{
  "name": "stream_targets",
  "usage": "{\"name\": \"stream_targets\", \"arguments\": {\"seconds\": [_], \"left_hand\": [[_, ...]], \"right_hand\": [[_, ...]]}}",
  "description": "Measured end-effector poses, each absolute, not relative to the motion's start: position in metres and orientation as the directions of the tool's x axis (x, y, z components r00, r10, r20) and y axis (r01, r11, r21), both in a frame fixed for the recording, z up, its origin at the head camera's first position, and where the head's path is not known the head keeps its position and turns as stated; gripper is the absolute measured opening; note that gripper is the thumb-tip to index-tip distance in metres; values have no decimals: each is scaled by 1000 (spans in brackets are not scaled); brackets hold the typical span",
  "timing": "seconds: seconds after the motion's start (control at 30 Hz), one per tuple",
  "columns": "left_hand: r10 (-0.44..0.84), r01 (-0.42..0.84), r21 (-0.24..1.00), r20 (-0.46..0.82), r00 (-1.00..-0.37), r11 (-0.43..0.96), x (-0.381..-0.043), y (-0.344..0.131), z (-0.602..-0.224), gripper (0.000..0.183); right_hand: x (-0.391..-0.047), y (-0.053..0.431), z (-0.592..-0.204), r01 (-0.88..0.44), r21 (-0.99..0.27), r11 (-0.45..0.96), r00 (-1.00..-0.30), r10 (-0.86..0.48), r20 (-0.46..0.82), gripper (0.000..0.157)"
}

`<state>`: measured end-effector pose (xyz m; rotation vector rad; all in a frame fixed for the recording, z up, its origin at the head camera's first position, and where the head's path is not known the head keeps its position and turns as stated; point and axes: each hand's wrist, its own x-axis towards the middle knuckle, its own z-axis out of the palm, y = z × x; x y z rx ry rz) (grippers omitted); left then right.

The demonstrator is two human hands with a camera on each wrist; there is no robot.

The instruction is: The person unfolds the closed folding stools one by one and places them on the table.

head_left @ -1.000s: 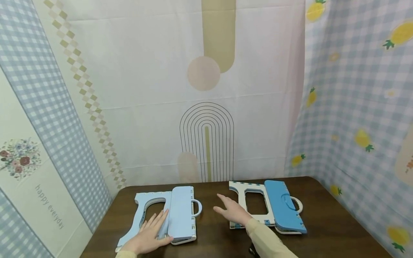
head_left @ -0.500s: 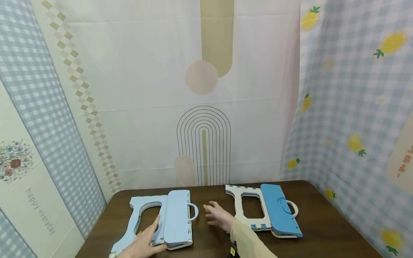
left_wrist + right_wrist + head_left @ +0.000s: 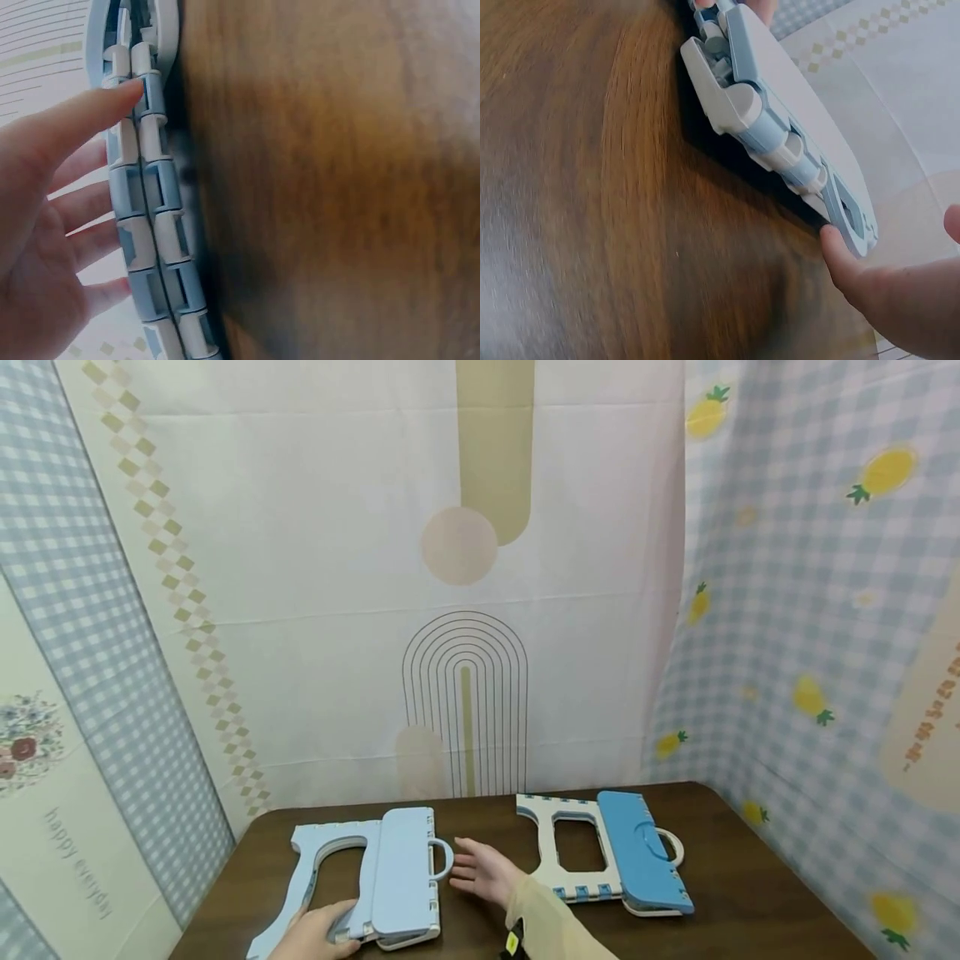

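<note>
A pale blue folding stool (image 3: pixel 405 872) lies folded flat at the left of the table. My left hand (image 3: pixel 311 933) grips its near side: in the left wrist view the thumb lies across the hinged edge (image 3: pixel 154 217) and the fingers reach behind it. By the stool's loop handle (image 3: pixel 448 860) is my right hand (image 3: pixel 483 870), fingers extended, fingertips right at the loop. The right wrist view has the right thumb (image 3: pixel 844 259) low beside the handle end. Farther right lies a second folding stool (image 3: pixel 633 852), white with a brighter blue top.
Both stools rest on a dark brown wooden table (image 3: pixel 480 814) with rounded far corners. A white patterned cloth (image 3: pixel 337 610) hangs behind it, and a checked pineapple-print cloth (image 3: pixel 787 610) hangs along the right side.
My left hand has slid back from over the pale stool's frame to grip its near edge. My right hand has moved left, away from the bright blue stool, to the pale stool's handle.
</note>
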<state>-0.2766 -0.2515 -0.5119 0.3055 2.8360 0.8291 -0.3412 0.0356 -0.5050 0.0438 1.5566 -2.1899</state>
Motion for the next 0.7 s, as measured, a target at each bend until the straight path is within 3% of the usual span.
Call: {"name": "stream_targets", "arguments": {"seconds": [0.23, 0.4, 0.6, 0.7], "left_hand": [[246, 218, 481, 6, -969, 849, -272, -247, -511, 54], [248, 206, 468, -29, -968, 859, -267, -251, -509, 54], [313, 237, 489, -79, -946, 839, -264, -255, -506, 61], [361, 285, 504, -59, -931, 815, -263, -255, -506, 63]], "right_hand": [[-338, 31, -510, 392, -868, -304, -895, -345, -284, 64], [-332, 32, -516, 418, -835, -359, -892, -336, -302, 49], [-325, 38, -519, 442, -817, -371, -882, -346, -320, 18], [-323, 44, -518, 440, -825, -354, -881, -349, -319, 18]]}}
